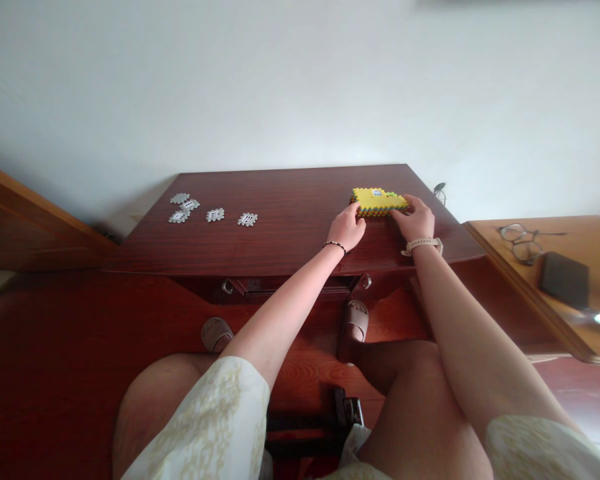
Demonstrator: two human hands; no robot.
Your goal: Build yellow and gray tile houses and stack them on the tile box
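Legs [405, 393] face the table [290, 237]; glasses [527, 252] lie on the desk [597, 247] at right, 5 grey tiles [215, 215] at the table's left. Arms [300, 293] outstretched, left hand [347, 227] and right hand [418, 219] grip the ends of the yellow stack [371, 200], at the table's right.

And it's a home we're in, a lived-in room by every sign! Straight ahead, a plain, pale, bluish-white wall [280, 87], and against it a dark reddish-brown, wood-grained bench [290, 227], household furniture with a curved metal handle [367, 281] on its front. Down below, glossy red-brown wooden floorboards [300, 370], and there's the giveaway: soft, beige-brown, open-toed slippers [357, 320] on bare feet! Over to the right, a lighter, honey-brown wooden side table [593, 247] carries thin-framed, round-lensed eyeglasses [526, 251] beside a flat, black, rectangular case [564, 279], everyday personal belongings. Far left, an orange-brown wooden panel [35, 220], perhaps a door or furniture; it's too cropped to be sure.
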